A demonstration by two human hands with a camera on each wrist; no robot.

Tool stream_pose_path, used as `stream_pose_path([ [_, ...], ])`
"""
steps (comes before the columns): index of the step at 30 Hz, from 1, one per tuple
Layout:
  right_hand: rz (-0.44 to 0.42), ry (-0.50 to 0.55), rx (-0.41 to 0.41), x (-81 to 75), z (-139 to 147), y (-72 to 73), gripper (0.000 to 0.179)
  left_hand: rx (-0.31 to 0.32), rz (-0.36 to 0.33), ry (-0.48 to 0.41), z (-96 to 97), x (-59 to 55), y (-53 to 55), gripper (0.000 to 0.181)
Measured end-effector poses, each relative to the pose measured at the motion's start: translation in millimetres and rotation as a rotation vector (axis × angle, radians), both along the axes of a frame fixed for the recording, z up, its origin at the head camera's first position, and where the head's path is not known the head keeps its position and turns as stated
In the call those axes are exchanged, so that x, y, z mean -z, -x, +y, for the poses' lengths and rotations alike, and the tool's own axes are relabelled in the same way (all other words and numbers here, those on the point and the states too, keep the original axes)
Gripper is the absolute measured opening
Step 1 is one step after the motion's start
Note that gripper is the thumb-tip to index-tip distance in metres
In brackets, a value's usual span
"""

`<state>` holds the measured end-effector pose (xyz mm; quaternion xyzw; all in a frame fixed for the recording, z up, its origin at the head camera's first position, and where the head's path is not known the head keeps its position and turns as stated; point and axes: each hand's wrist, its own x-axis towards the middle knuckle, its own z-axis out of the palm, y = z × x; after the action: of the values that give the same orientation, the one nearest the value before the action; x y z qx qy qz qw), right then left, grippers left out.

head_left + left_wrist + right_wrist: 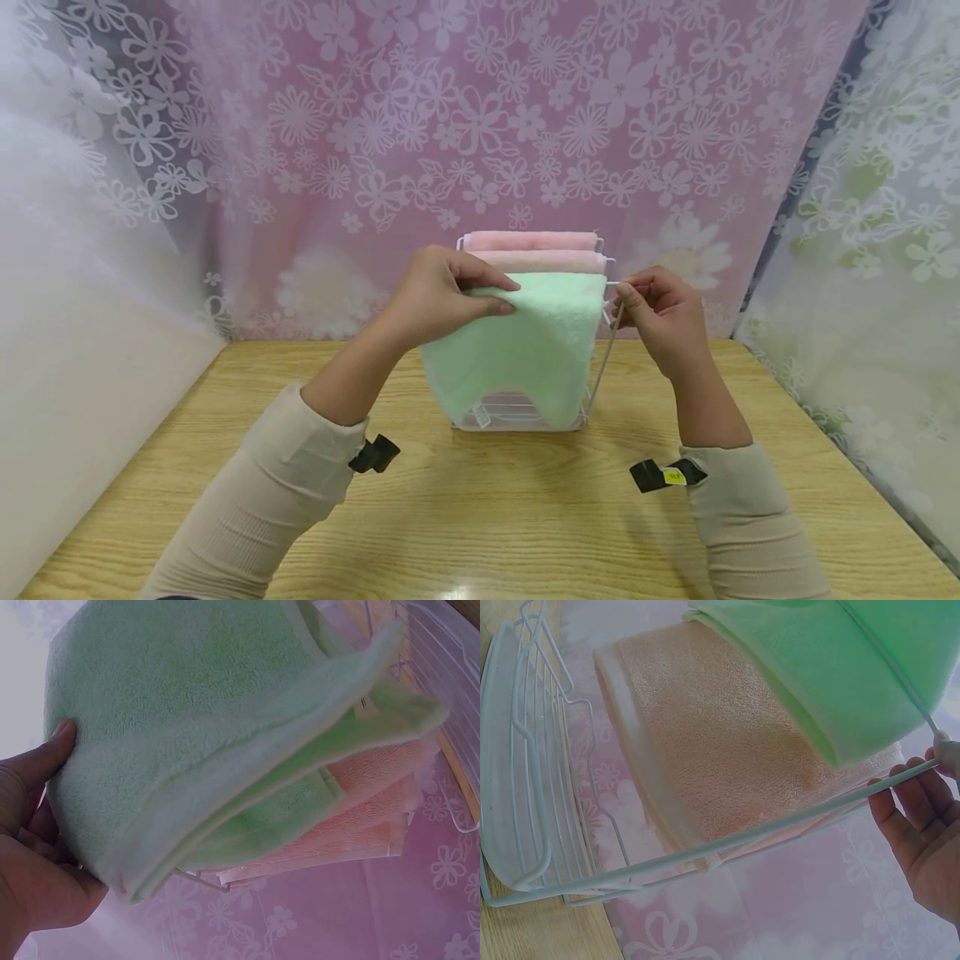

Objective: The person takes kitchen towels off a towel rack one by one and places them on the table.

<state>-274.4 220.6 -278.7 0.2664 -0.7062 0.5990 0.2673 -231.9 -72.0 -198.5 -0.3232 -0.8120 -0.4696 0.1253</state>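
A light green towel (540, 350) hangs over a front bar of a white wire rack (817, 808), with a small tag (481, 414) at its lower edge. My left hand (442, 292) pinches the towel near its upper left part; in the left wrist view the cloth lies between thumb and fingers. At the rack's upper right corner, my right hand (666, 312) holds the white rod between thumb and fingers. Behind the green cloth hang a peach towel (536, 262) and a pink towel (528, 242) on further bars. The green cloth partly covers both.
The rack's tray base (517, 424) stands on a wooden table (480, 500). A pink flowered curtain (480, 142) hangs close behind the rack, with pale curtains on both sides. Each sleeve carries a black strap device (375, 454) at the wrist.
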Motion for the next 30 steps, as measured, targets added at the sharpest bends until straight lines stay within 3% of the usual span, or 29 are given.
stream_pose_path([
  [9,0.005,0.001,0.004,0.8,0.1,0.2,0.008,0.007,0.005,-0.015,-4.1,4.9,-2.2,0.015],
  [30,0.021,0.022,-0.03,0.6,-0.5,0.1,0.008,-0.009,-0.072,-0.055,-16.8,15.3,-9.7,0.014],
])
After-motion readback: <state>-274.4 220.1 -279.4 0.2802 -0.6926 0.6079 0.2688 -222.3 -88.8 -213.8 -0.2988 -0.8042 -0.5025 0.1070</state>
